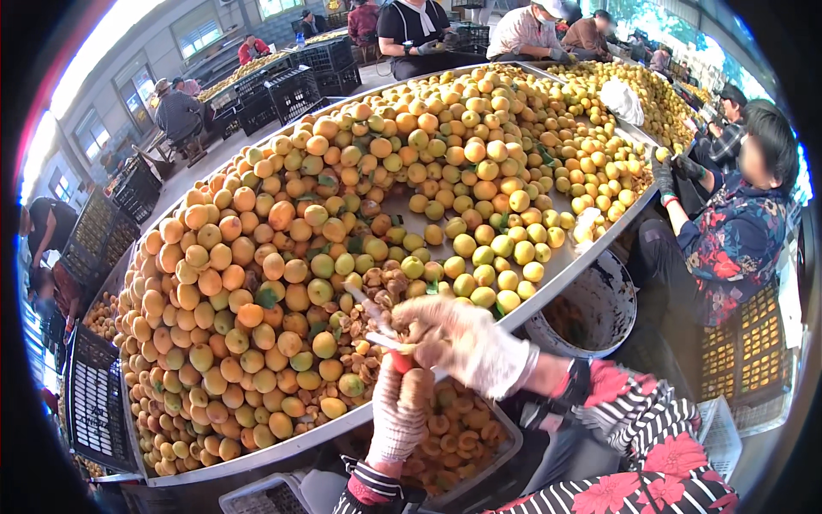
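Observation:
Both my hands wear soiled white knit gloves and meet over the near edge of a metal-rimmed table [556, 287] heaped with apricots [231, 317]. My left hand [400, 420] is closed around the red handle of a tool [401, 361]. Two narrow, pale, blade-like parts stick out where my hands meet; whether both belong to it I cannot tell. My right hand [467, 343] is blurred, its fingers curled against the tool's upper end; what they hold is hidden. Brown pits and scraps [385, 284] lie just beyond. Below my hands, a crate [507, 428] holds halved apricots [454, 441].
A stained white bucket [621, 300] stands right of my arm, below the table rim. A co-worker [728, 214] in a flowered top sits at the right, near a yellow crate [745, 343]. Black crates [94, 394] line the left. More people [419, 34] sit along the far side.

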`<control>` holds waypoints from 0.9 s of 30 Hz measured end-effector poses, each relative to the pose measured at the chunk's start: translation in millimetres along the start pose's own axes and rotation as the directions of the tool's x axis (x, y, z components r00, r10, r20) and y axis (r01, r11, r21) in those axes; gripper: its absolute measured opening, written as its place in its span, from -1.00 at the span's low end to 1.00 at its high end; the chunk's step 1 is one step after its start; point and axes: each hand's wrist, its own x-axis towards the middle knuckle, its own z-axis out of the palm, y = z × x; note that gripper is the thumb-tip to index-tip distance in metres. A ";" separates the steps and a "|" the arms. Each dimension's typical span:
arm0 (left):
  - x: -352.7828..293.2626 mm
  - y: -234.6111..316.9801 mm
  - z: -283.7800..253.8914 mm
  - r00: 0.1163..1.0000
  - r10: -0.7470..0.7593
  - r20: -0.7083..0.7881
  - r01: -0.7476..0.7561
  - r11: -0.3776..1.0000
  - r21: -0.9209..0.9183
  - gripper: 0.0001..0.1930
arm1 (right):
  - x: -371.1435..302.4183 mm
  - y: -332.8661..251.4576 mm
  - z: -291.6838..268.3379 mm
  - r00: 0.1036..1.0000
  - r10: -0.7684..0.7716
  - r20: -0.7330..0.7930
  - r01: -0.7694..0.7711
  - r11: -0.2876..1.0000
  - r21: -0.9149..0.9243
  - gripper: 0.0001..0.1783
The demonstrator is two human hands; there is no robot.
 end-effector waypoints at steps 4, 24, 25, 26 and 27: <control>21.5 10.5 -20.2 0.986 0.168 -0.016 -0.168 0.986 0.004 -0.69 | 95.2 25.6 -80.6 0.948 0.009 -0.317 -0.189 0.820 -0.540 -0.48; 41.2 25.1 -65.3 0.977 0.076 -0.199 -0.074 0.997 0.017 -0.65 | 335.6 144.8 -94.1 0.901 0.421 -0.107 -0.209 0.205 -0.956 -0.30; 42.2 23.7 -64.9 0.974 0.091 -0.209 -0.090 0.996 0.015 -0.68 | 332.7 142.1 -91.8 0.892 0.435 -0.126 -0.210 0.152 -0.966 -0.32; 42.2 24.9 -66.0 0.974 0.091 -0.206 -0.089 0.996 0.017 -0.69 | 329.0 139.5 -89.7 0.882 0.447 -0.147 -0.212 0.098 -0.972 -0.34; 43.8 24.9 -66.6 0.976 0.089 -0.200 -0.088 0.996 0.013 -0.69 | 317.3 131.8 -85.3 0.921 0.357 -0.157 -0.203 0.095 -0.974 -0.40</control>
